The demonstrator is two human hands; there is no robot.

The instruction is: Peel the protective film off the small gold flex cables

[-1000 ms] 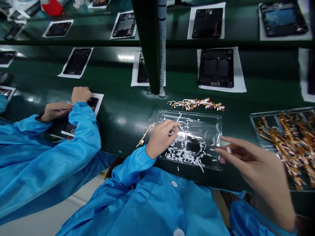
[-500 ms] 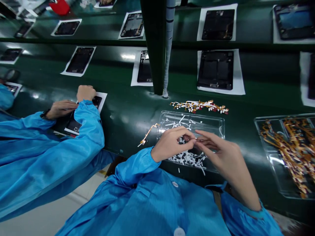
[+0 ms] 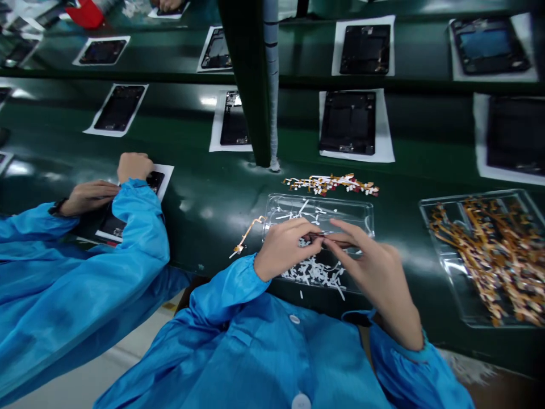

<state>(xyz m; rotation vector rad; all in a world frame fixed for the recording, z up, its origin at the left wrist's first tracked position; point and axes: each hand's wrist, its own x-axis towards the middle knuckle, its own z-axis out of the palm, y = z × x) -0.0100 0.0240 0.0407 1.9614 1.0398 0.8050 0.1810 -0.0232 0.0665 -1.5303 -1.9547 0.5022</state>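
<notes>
My left hand (image 3: 286, 245) and my right hand (image 3: 365, 250) meet above a clear plastic tray (image 3: 369, 213). Both pinch what looks like a thin coppery flex cable (image 3: 322, 234), mostly covered by my fingers. Under them, white paper-like strips (image 3: 315, 272) are scattered in the tray's front part, with some more at its back. A single flex cable (image 3: 247, 234) lies left of the tray, one end close to its edge. Behind the tray is a row of flex cables (image 3: 332, 184) with white and reddish bits.
To the right stands another clear tray (image 3: 457, 284) heaped with orange flex cables (image 3: 489, 250). Dark tablet housings (image 3: 348, 122) on white sheets line the green bench. A post (image 3: 251, 85) rises behind my tray. At left, a co-worker's hands (image 3: 135, 166) work over another tablet.
The whole view has shifted, so things appear farther left. My hands stay together over the tray; the fingers have moved slightly and more of the coppery strip shows between them.
</notes>
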